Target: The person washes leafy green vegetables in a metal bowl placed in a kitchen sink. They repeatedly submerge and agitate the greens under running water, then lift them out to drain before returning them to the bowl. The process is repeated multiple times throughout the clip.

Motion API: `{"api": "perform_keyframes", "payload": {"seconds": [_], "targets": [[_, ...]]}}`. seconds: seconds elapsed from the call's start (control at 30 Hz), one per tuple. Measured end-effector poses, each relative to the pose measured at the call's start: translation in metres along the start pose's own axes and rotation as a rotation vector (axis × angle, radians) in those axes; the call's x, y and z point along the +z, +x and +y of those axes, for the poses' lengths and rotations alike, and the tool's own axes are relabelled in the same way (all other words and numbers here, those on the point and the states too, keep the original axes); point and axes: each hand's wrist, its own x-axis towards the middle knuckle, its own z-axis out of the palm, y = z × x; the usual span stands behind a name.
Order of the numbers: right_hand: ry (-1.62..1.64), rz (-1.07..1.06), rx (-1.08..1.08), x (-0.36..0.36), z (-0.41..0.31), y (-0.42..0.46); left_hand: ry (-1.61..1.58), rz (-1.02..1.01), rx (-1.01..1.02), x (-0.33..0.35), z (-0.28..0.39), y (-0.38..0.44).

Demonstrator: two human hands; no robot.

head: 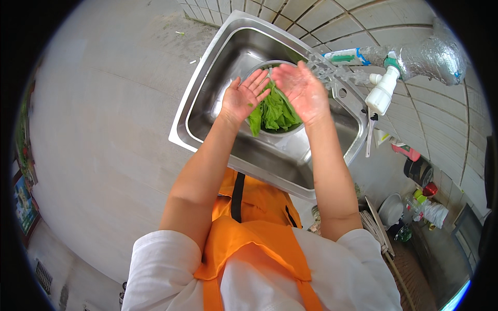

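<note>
Both my hands hang palm up over a round metal basin point(275, 134) in a stainless steel sink point(210, 120). Green leafy vegetables point(274, 110) fill the basin, with some leaves draping over its near rim. My left hand point(243, 96) has its fingers spread and holds nothing; a small green scrap sticks near its palm. My right hand point(301, 91) is blurred and wet, also without anything in it. Water point(330, 76) streams from the white plastic tap point(383, 91) at the right and splashes by my right fingers. The basin's far side is partly hidden by my hands.
A foil-wrapped pipe point(424, 58) runs along the tiled wall point(389, 39) behind the tap. A white-handled brush point(369, 136) hangs at the sink's right edge. Below right are a metal bowl point(391, 210), plastic bottles point(412, 208) and a broom point(373, 229). Grey concrete floor point(101, 136) spreads left.
</note>
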Motion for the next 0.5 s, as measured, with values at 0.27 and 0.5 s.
{"api": "perform_keyframes", "payload": {"seconds": [0.27,0.5], "targets": [[-1.478,-0.349,-0.623,0.056,0.119,-0.037,-0.095,-0.248,0.184,-0.005,0.018,-0.002],[-1.72,0.204,-0.7,0.034,0.091,0.053,-0.061,-0.228,0.058,0.038,0.003,-0.037]]}}
